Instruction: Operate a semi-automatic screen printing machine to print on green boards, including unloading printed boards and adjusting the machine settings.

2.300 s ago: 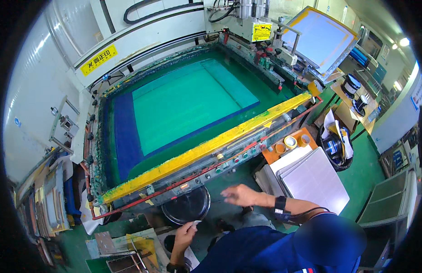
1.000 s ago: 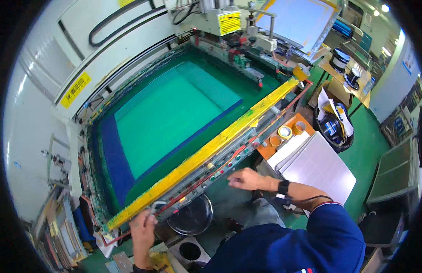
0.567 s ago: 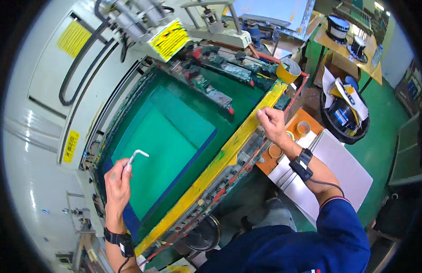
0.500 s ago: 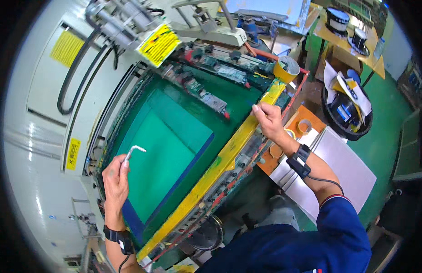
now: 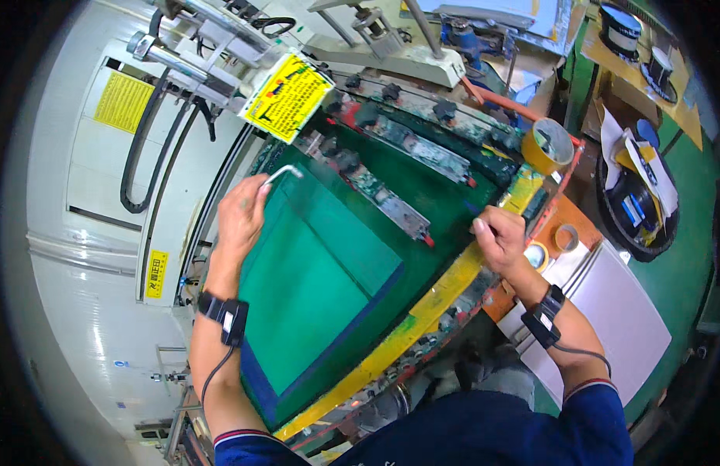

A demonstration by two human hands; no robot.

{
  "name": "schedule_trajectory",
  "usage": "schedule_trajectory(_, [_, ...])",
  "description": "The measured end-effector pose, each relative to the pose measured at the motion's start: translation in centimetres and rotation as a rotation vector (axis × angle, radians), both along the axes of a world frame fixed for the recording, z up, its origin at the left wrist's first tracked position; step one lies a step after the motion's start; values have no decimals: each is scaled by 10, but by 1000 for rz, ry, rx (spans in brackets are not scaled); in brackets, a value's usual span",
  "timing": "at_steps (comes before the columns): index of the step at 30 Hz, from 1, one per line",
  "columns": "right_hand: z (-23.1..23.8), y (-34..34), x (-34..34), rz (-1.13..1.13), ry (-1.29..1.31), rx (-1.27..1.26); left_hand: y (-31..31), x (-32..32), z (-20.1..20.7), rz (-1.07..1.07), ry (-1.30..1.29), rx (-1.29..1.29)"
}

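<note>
My left hand (image 5: 242, 213) is closed round a silver L-shaped hex key (image 5: 285, 172), its bent end pointing toward the squeegee bar (image 5: 379, 196) but apart from it. Below the key lies a green printing screen (image 5: 317, 287), edged with dark blue tape (image 5: 329, 356). My right hand (image 5: 501, 239) is curled into a fist at the screen's yellow frame edge (image 5: 422, 307). What its fingers hold, if anything, is hidden. A second bar (image 5: 422, 147) with dark knobs runs behind the first. Both bars have red tips over the screen.
Above the screen hangs the machine head with a yellow label (image 5: 288, 97). A yellow tape roll (image 5: 548, 146) sits on the frame's far right corner. To the right are white sheets (image 5: 608, 318) and a black tub (image 5: 647, 241) with containers. A white machine cabinet (image 5: 115, 179) stands left.
My left hand has moved forward with the hex key, nearer the squeegee bar. My right hand stays at the yellow frame edge. The whole view has shifted.
</note>
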State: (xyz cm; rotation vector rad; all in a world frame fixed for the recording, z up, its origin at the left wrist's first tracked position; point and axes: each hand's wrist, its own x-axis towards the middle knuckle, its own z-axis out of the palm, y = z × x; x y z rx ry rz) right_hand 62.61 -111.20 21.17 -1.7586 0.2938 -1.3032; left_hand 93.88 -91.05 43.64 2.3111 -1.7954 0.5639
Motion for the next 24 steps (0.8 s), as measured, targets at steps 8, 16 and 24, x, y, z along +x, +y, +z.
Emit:
schedule_trajectory(8, [-5,3,6,-139,99,-58,-41,68,-41,-170,-48,-93])
schedule_trajectory(16, [-5,4,6,-187,188,-76,-54,99,-52,-265,-20,-111])
schedule_trajectory(24, [-1,4,6,-183,205,-97,-57,115,-48,-326,28,-51])
